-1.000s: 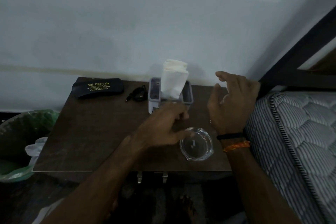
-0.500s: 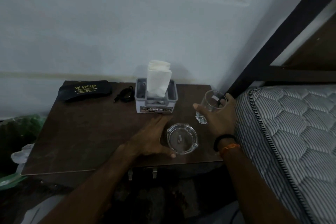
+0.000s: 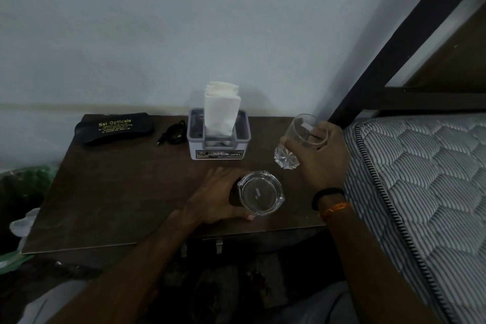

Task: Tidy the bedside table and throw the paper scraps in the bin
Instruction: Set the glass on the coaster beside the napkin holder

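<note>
Dim light lay over a dark wooden bedside table set against a pale wall. Near its front edge sat a clear glass ashtray, round with notched rim, one tiny white paper scrap at its centre. The left hand curled round the ashtray's left side, touching it. To the right, the right hand gripped a tilted clear tumbler. Farther back stood a grey tissue holder and, to its left, a black spectacle case. A green-lined bin stood left of the table.
</note>
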Demonstrator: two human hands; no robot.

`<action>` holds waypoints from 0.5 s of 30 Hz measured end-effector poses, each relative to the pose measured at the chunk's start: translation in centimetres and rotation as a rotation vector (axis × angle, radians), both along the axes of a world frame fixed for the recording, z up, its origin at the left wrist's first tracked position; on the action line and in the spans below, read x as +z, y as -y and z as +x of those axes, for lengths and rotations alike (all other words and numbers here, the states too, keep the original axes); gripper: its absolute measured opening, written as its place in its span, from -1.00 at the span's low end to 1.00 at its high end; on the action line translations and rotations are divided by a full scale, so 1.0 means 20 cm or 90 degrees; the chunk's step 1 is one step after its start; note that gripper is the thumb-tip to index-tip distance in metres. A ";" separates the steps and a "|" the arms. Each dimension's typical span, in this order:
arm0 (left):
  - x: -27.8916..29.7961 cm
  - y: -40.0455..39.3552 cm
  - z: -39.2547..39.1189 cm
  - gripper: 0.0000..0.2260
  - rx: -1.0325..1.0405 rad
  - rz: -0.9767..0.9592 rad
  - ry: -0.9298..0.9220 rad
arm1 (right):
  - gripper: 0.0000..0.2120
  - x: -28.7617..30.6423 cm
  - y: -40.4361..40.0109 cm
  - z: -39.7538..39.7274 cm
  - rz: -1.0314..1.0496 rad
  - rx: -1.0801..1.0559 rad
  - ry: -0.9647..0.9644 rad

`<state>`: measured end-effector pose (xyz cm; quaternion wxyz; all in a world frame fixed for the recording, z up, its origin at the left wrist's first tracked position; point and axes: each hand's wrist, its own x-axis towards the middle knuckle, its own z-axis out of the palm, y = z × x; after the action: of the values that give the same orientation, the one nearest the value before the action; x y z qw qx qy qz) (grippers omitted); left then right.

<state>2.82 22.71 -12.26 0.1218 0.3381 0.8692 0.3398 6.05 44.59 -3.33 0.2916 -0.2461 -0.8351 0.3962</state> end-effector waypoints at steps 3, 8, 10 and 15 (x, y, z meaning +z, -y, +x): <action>-0.01 -0.01 0.00 -0.17 0.012 0.006 -0.004 | -0.29 0.08 0.04 0.07 0.012 0.064 -0.012; 0.00 -0.02 -0.01 -0.20 0.011 0.004 -0.017 | -0.26 0.07 0.13 0.18 0.014 0.135 0.054; -0.01 -0.02 -0.01 -0.19 0.011 0.002 -0.019 | -0.27 0.04 0.17 0.20 0.027 0.152 0.082; -0.02 -0.03 -0.01 -0.17 0.010 -0.011 -0.026 | -0.22 -0.03 0.20 0.21 0.045 0.174 0.123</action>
<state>2.62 23.22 -12.75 0.1043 0.3367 0.8770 0.3265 10.31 40.49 -3.94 0.1618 -0.1570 -0.8984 0.3768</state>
